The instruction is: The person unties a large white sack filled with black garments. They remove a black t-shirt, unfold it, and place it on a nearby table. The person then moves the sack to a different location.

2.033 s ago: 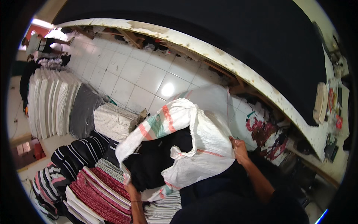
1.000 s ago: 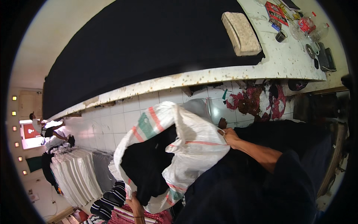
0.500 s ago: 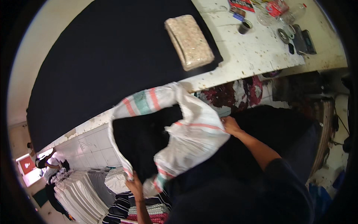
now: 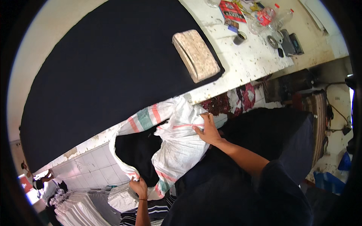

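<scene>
A white woven sack (image 4: 180,145) with red and green stripes hangs in front of me, its mouth spread wide. Black fabric (image 4: 136,152) shows inside the opening. My left hand (image 4: 139,187) is closed on the sack's rim at the lower left. On the sack's right side, my right hand (image 4: 206,130) pinches the white weave between thumb and fingers. The far side of the sack touches the table's front edge.
Black cloth (image 4: 102,75) covers most of the white table (image 4: 260,52), with a wrapped beige block (image 4: 197,56) on it. A dark cup (image 4: 240,38), plastic bottles (image 4: 281,20) and a tape roll (image 4: 272,42) stand farther right. Folded white fabric (image 4: 81,209) is stacked at lower left.
My right hand has moved left and its grip now lies farther in on the sack's side. The sack's opening has become narrower. My left hand stays on the rim.
</scene>
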Demonstrator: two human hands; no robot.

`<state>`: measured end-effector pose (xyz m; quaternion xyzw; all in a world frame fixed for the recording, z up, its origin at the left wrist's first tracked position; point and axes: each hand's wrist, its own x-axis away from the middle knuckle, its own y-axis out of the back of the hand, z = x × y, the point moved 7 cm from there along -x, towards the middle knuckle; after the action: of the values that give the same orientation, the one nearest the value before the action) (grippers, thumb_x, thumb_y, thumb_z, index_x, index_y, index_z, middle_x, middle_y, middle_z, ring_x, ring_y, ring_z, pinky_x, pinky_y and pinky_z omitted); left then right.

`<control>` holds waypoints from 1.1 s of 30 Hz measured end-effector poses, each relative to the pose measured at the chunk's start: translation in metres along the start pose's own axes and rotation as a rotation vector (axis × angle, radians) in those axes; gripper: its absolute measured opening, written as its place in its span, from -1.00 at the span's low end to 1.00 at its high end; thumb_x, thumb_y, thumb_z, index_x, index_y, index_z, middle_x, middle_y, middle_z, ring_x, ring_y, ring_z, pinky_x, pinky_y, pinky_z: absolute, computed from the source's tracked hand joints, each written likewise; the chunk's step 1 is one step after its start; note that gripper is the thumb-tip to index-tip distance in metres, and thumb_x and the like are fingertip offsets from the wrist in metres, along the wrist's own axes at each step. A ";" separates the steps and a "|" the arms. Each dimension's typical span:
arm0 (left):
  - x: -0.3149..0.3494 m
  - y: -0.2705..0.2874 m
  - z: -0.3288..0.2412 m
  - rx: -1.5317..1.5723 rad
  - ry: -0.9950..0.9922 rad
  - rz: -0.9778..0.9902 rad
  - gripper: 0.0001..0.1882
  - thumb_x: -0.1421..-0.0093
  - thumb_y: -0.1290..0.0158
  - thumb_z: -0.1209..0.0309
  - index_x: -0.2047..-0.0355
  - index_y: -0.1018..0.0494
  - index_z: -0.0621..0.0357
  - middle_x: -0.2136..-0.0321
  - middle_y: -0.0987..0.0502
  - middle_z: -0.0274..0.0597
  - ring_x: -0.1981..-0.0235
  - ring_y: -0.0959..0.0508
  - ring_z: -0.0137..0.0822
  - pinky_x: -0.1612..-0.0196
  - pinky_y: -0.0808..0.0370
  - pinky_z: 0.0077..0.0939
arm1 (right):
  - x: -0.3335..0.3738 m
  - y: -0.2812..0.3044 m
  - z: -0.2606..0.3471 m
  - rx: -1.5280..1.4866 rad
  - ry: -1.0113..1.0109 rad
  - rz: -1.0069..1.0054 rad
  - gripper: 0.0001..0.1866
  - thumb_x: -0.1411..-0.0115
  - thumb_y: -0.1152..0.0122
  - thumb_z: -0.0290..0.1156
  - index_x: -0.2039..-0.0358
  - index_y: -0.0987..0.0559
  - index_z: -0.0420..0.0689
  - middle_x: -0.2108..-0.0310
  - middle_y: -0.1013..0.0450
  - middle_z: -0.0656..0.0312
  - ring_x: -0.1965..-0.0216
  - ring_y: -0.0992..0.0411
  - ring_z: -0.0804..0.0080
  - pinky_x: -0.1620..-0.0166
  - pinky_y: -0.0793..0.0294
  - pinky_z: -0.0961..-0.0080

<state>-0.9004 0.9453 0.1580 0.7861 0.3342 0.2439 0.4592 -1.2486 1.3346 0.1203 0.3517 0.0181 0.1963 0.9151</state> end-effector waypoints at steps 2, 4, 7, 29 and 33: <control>0.003 0.002 0.003 -0.006 0.107 -0.056 -0.64 -0.23 -0.19 0.43 0.24 -0.59 0.70 0.45 -0.62 0.47 0.38 -0.63 0.29 0.17 -0.49 0.10 | -0.019 -0.014 -0.020 -0.032 -0.038 -0.027 -0.11 -0.29 -0.53 -0.28 -0.46 -0.22 -0.30 -0.33 -0.20 -0.34 -0.34 -0.26 -0.40 -0.41 -0.32 -0.08; 0.008 0.003 0.003 0.035 0.136 -0.095 -0.63 -0.26 -0.20 0.42 0.22 -0.59 0.70 0.43 -0.63 0.45 0.37 -0.62 0.24 0.15 -0.50 0.08 | -0.048 -0.022 -0.051 -0.093 -0.116 0.003 -0.04 -0.26 -0.53 -0.37 -0.51 -0.14 -0.30 -0.38 -0.15 -0.38 -0.41 -0.21 -0.46 -0.45 -0.29 -0.14; 0.016 0.002 0.013 0.029 0.199 -0.076 -0.62 -0.28 -0.22 0.40 0.21 -0.60 0.68 0.41 -0.65 0.43 0.36 -0.63 0.22 0.15 -0.51 0.07 | -0.072 -0.032 -0.078 -0.076 -0.065 0.030 0.04 -0.25 -0.53 -0.37 -0.57 -0.07 -0.27 -0.48 -0.03 -0.47 -0.50 -0.09 -0.57 -0.53 -0.21 -0.15; 0.074 -0.042 -0.097 -0.234 0.648 -0.754 -0.62 -0.31 -0.23 0.34 -0.05 -0.57 0.31 0.06 -0.60 0.25 -0.01 -0.59 0.31 -0.11 -0.50 0.20 | -0.143 -0.045 -0.116 0.012 0.455 1.007 -0.37 -0.53 -0.25 -0.07 -0.41 -0.49 -0.27 -0.34 -0.50 -0.23 -0.37 -0.44 -0.25 -0.42 -0.35 0.10; 0.109 -0.059 -0.155 -0.061 0.582 -0.936 -0.42 -0.25 -0.29 0.41 -0.28 -0.51 0.26 -0.26 -0.51 0.18 -0.35 -0.44 0.24 -0.43 -0.35 0.14 | -0.153 -0.036 -0.107 0.118 0.536 0.988 -0.35 -0.57 -0.16 -0.03 -0.42 -0.48 -0.30 -0.36 -0.48 -0.28 -0.38 -0.41 -0.36 -0.39 -0.37 0.10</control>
<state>-0.9534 1.1350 0.1857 0.4401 0.7540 0.2307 0.4296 -1.3959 1.3212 -0.0002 0.3068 0.0940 0.6826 0.6566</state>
